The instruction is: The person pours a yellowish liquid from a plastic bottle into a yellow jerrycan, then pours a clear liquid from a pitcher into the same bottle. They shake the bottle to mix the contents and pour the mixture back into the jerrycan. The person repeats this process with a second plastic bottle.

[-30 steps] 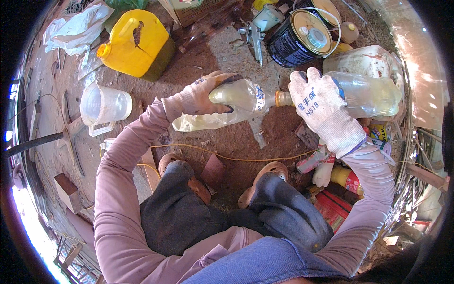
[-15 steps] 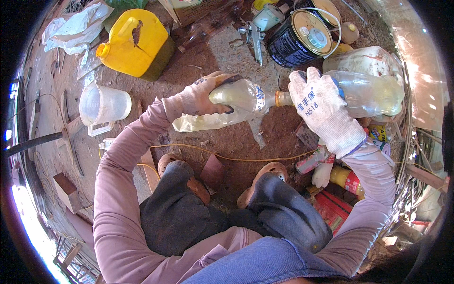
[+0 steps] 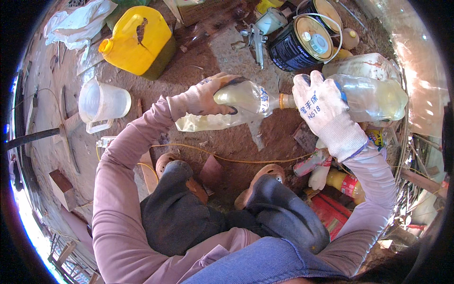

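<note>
Two clear plastic bottles lie roughly level, neck toward neck, above the dirt floor. My gloved left hand (image 3: 208, 96) is closed around the body of the left bottle (image 3: 250, 102), which has blue handwriting near its shoulder. An orange ring (image 3: 283, 101) circles that bottle's neck. On the right bottle (image 3: 371, 97), my gloved right hand (image 3: 319, 104) is wrapped at the neck end. Its fingers cover the place where the necks come together, so I cannot tell how they join. Pale yellowish liquid shows in the right bottle.
A yellow jerrycan (image 3: 137, 40) and a clear measuring jug (image 3: 101, 102) stand at left. Farther off are a spray gun (image 3: 257, 45) and a black paint can (image 3: 295, 47). A yellow cord (image 3: 236, 159) crosses the floor by my feet. Drink bottles (image 3: 345, 183) lie at right.
Both hands and both bottles sit slightly farther right in the picture. My grips look the same.
</note>
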The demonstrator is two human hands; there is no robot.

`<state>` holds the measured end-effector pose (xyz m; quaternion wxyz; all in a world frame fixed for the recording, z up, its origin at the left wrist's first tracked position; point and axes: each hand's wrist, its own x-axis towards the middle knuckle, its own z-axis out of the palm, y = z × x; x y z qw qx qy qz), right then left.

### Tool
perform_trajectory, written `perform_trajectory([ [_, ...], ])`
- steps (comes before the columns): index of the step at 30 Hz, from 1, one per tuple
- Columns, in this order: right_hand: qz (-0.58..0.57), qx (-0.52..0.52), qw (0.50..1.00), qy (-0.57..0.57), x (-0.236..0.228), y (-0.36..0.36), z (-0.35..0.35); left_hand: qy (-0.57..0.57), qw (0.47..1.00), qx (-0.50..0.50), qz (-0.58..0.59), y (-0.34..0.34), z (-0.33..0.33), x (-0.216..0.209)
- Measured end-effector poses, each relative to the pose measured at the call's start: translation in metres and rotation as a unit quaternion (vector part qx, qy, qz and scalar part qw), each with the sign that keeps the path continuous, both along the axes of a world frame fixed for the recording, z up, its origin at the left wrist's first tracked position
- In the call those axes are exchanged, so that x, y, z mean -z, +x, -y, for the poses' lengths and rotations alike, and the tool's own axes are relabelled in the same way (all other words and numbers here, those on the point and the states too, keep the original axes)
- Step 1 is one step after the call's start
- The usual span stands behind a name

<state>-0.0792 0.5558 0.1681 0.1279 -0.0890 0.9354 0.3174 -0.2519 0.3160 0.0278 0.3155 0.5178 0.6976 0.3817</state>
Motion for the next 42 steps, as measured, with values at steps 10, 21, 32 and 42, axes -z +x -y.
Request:
perform_trajectory([
  [10,-0.018,-0.121,0.992,0.017,-0.02,-0.012,-0.005,0.022,0.998,-0.022,-0.051,-0.001,0.001,0.004],
  [21,0.011,-0.027,0.999,0.041,-0.046,-0.026,0.003,0.049,0.998,-0.029,0.003,-0.005,-0.007,-0.006],
  [32,0.075,0.054,0.991,0.1,-0.08,-0.045,0.029,0.108,0.993,-0.051,0.0,-0.01,-0.007,-0.009],
  [42,-0.011,-0.127,0.986,0.107,-0.091,-0.044,0.016,0.139,0.988,-0.058,-0.013,-0.015,-0.004,-0.017],
])
